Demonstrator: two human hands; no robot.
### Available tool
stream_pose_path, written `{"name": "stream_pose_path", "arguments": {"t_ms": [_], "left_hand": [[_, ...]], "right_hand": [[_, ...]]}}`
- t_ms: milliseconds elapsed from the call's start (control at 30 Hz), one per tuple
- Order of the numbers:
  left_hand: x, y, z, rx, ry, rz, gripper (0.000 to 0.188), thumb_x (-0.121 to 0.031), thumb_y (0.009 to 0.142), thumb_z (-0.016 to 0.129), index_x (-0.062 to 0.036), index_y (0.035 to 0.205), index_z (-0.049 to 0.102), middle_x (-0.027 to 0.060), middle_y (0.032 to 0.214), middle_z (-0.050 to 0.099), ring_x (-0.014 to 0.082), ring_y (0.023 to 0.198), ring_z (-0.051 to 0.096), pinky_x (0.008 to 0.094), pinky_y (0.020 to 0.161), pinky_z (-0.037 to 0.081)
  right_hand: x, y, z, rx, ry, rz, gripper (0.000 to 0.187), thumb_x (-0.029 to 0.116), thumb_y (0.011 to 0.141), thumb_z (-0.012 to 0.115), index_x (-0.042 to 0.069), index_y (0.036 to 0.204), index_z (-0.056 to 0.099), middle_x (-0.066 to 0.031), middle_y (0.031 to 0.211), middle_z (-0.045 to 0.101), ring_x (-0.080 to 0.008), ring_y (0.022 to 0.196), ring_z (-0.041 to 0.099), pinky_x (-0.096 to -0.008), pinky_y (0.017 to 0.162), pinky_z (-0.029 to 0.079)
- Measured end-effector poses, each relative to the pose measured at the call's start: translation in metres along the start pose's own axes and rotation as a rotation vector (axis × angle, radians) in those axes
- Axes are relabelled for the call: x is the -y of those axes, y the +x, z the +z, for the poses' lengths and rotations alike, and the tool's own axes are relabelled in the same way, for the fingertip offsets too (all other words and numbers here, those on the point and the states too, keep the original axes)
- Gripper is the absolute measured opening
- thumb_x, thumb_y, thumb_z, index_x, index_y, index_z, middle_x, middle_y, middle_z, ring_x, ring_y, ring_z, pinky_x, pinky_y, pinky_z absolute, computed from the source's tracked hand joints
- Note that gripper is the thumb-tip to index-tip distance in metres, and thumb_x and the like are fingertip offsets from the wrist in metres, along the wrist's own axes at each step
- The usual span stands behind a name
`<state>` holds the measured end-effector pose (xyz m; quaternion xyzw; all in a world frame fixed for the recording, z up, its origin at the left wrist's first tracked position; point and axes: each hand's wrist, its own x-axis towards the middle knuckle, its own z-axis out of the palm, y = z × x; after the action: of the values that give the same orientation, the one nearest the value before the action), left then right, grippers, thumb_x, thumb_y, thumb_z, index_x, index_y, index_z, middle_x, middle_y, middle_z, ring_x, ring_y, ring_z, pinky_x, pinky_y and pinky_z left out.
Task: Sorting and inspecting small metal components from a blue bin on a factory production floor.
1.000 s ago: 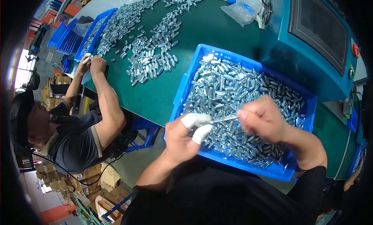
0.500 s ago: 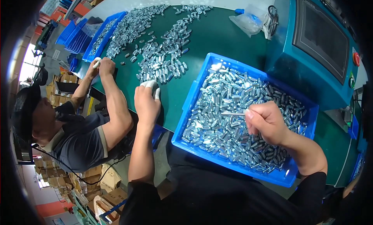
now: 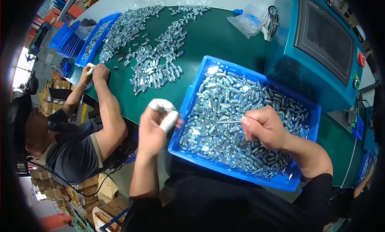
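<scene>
My left hand, with white covers on its thumb and a finger, is just left of the blue bin's rim. Its fingertips pinch a small metal piece, partly hidden and blurred. Over the bin, my right hand is closed on a thin metal rod, which points left. Beneath it, the blue plastic bin is full of small shiny metal fittings, short and faceted. A loose pile of the same fittings lies on the green table beyond my left hand.
At right stands a teal machine with a dark screen and a red button. A co-worker sits at left, hands by another heap of fittings and a long blue tray. A clear plastic bag lies at the back.
My left hand has come back from the loose pile toward the bin, with a small metal piece between its fingertips. My right hand still holds the rod over the bin. The view has shifted slightly.
</scene>
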<state>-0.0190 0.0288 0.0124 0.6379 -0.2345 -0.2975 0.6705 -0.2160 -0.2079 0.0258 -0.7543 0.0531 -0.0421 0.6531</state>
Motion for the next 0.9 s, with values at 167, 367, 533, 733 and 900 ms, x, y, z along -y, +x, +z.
{"name": "stream_pose_path", "arguments": {"t_ms": [167, 367, 533, 733, 900], "left_hand": [[0.013, -0.020, 0.045, 0.140, -0.323, -0.070, 0.014, -0.001, 0.095, 0.061, -0.0009, 0.107, 0.053, 0.0153, 0.093, 0.069, 0.0220, 0.077, 0.072, 0.0256, 0.063, 0.056], [0.026, -0.022, 0.046, 0.216, -0.328, -0.053, 0.019, 0.004, 0.093, 0.064, -0.0009, 0.111, 0.059, 0.0111, 0.096, 0.070, 0.0179, 0.084, 0.072, 0.0259, 0.071, 0.056], [0.021, -0.027, 0.057, 0.289, -0.110, -0.013, 0.019, 0.009, 0.090, 0.064, 0.0006, 0.106, 0.061, 0.0120, 0.094, 0.070, 0.0185, 0.085, 0.071, 0.0289, 0.072, 0.057], [0.020, -0.026, 0.053, 0.372, -0.149, -0.101, 0.016, 0.006, 0.091, 0.066, -0.0006, 0.106, 0.061, 0.0132, 0.092, 0.072, 0.0181, 0.082, 0.071, 0.0284, 0.069, 0.057], [0.020, -0.029, 0.052, 0.455, 0.050, 0.021, 0.013, 0.006, 0.090, 0.069, 0.0020, 0.101, 0.064, 0.0138, 0.094, 0.073, 0.0189, 0.083, 0.073, 0.0291, 0.072, 0.058]], "right_hand": [[0.003, -0.001, 0.004, 0.022, 0.038, 0.001, 0.043, 0.020, 0.103, 0.050, 0.003, 0.064, 0.058, -0.0041, 0.056, 0.060, -0.0100, 0.048, 0.054, -0.0268, 0.048, 0.041], [0.002, 0.001, 0.006, 0.017, -0.084, -0.047, 0.039, 0.016, 0.101, 0.050, 0.004, 0.066, 0.059, -0.0040, 0.057, 0.061, -0.0128, 0.050, 0.059, -0.0276, 0.049, 0.043], [-0.008, 0.001, 0.005, 0.058, -0.210, -0.130, 0.035, 0.015, 0.100, 0.052, 0.004, 0.067, 0.060, -0.0056, 0.059, 0.062, -0.0158, 0.051, 0.061, -0.0293, 0.050, 0.045], [-0.014, 0.000, 0.023, -0.039, -0.452, -0.368, 0.031, 0.016, 0.097, 0.057, 0.006, 0.068, 0.058, -0.0100, 0.057, 0.051, -0.0327, 0.053, 0.054, -0.0409, 0.050, 0.041], [-0.008, -0.008, 0.028, 0.092, -0.342, -0.161, 0.032, 0.016, 0.097, 0.057, 0.007, 0.066, 0.059, -0.0110, 0.057, 0.055, -0.0319, 0.052, 0.057, -0.0405, 0.050, 0.042]]}}
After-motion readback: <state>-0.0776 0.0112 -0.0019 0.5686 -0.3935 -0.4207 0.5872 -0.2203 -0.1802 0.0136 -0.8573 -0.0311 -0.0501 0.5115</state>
